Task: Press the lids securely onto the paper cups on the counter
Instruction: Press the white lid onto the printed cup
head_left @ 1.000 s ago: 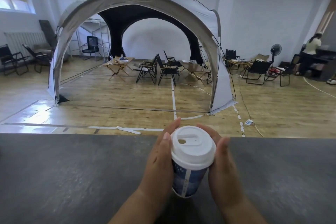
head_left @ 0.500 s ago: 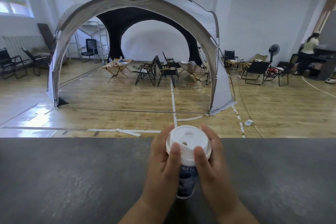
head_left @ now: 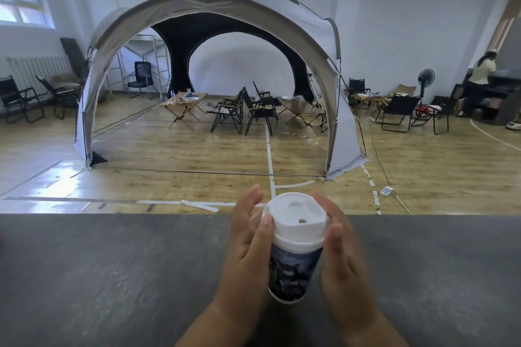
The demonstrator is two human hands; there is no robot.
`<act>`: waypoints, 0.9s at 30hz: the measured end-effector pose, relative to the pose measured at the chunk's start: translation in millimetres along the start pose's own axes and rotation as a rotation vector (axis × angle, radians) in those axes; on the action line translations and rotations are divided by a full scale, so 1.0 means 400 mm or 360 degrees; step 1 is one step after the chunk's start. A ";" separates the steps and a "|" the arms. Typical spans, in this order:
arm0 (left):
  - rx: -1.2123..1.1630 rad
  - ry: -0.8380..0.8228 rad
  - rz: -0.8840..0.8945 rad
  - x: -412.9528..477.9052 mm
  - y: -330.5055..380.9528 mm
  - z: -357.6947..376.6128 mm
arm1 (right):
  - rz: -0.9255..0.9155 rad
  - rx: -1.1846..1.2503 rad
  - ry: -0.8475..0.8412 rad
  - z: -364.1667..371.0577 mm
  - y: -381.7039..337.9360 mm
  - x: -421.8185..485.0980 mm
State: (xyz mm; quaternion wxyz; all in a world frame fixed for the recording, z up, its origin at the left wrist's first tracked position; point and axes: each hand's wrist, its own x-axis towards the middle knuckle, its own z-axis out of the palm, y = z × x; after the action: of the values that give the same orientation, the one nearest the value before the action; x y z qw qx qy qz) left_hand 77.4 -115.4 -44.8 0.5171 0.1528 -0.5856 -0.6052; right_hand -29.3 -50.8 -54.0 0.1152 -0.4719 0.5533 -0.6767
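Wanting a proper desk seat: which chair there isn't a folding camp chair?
The black mesh-backed office chair seen through the tent's left arch; the others are low folding chairs.

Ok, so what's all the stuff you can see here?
paper cup: one, dark blue print, upright on the counter, between the hands
lid: one, white, on top of the paper cup
counter: one, dark grey, across the front
tent: one, pale grey dome, behind the counter
folding chairs: several, black, in and around the tent
folding tables: three, wooden, among the chairs
fan: one, black, far right
person: one, pale top, far right
left hand: open, left of the cup, thumb at the lid's rim
right hand: open, right of the cup
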 end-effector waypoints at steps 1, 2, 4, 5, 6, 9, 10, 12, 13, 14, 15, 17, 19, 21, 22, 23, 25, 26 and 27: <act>-0.0025 -0.0039 -0.0039 0.002 -0.005 -0.001 | 0.0059 0.0003 -0.0080 0.003 0.001 -0.001; -0.0034 -0.0068 -0.0072 0.003 -0.010 -0.002 | 0.0113 -0.0003 -0.0132 0.005 -0.001 -0.002; -0.0095 -0.0102 -0.0120 0.001 -0.010 -0.002 | 0.0155 0.0000 -0.0158 0.006 -0.005 -0.002; -0.0124 -0.0095 -0.0118 0.000 -0.016 -0.005 | 0.0146 0.0014 -0.0149 0.005 -0.005 -0.003; -0.0142 -0.0094 -0.0102 -0.001 -0.013 -0.002 | 0.0122 0.0019 -0.0136 0.006 -0.005 -0.005; -0.0121 0.0007 -0.0074 -0.003 -0.009 0.008 | -0.0068 -0.0131 0.0025 0.008 -0.003 -0.008; -0.0115 0.0057 -0.0085 0.000 -0.006 0.008 | -0.0149 -0.0198 0.0113 0.010 -0.007 -0.006; -0.0074 0.0126 -0.0092 0.003 -0.012 0.001 | -0.0233 -0.0256 0.0209 0.011 -0.007 -0.003; 0.0004 0.0130 -0.0075 0.005 -0.009 -0.003 | -0.0254 -0.0264 0.0195 0.013 -0.004 -0.002; 0.0078 0.0117 -0.0049 0.006 -0.005 -0.005 | -0.0245 -0.0254 0.0138 0.015 0.002 -0.003; 0.0110 0.0093 -0.0022 0.007 -0.006 -0.007 | -0.0190 -0.0218 0.0060 0.016 0.010 -0.005; 0.0035 0.0050 -0.0039 0.004 -0.001 -0.005 | 0.0014 -0.0117 -0.0080 0.018 0.019 -0.009; -0.0049 0.0000 -0.0060 0.001 0.003 -0.004 | 0.0123 -0.0013 -0.0132 0.016 0.019 -0.008; -0.0052 0.0000 -0.0033 -0.001 0.006 -0.002 | 0.0083 0.0021 -0.0085 0.016 0.017 -0.010; -0.0033 0.0029 -0.0014 -0.003 0.011 0.001 | 0.0009 -0.0016 -0.0013 0.016 0.016 -0.011; -0.0021 0.0027 -0.0025 -0.002 0.009 0.002 | -0.0069 -0.0084 0.0084 0.018 0.013 -0.010; -0.0061 0.0059 -0.0098 0.001 0.003 -0.002 | -0.0140 -0.0186 0.0241 0.019 0.009 -0.012; -0.0083 0.0057 -0.0103 0.003 0.005 -0.006 | -0.0165 -0.0223 0.0256 0.020 0.006 -0.013; -0.0073 0.0049 -0.0112 0.004 0.008 -0.008 | -0.0173 -0.0260 0.0217 0.022 0.006 -0.014</act>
State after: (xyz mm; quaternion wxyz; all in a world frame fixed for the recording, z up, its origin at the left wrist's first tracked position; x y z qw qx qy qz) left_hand 80.9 -117.8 -42.3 0.5078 0.1707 -0.5577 -0.6340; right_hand -20.4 -53.4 -59.4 0.0017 -0.4620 0.5867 -0.6651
